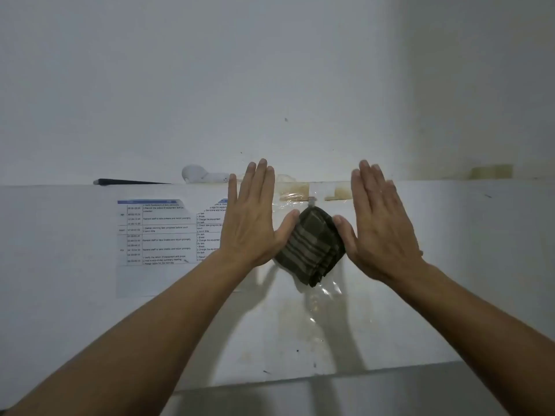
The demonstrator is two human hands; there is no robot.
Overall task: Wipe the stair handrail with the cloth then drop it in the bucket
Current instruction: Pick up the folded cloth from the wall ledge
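Note:
A folded dark green checked cloth (312, 246) sits inside a clear plastic bag (322, 291) that hangs on a white wall face. My left hand (253, 216) is raised flat to the left of the cloth, fingers straight and pointing up, its thumb against the cloth's left edge. My right hand (381, 223) mirrors it on the other side, with its thumb at the cloth's right edge. Neither hand grips the cloth. No handrail or bucket is in view.
A printed schedule sheet (168, 235) is stuck to the wall face left of my left hand. On the ledge above lie a white rounded object (199, 174) and a thin black stick (126, 182). Yellowed tape patches (342, 192) mark the ledge edge.

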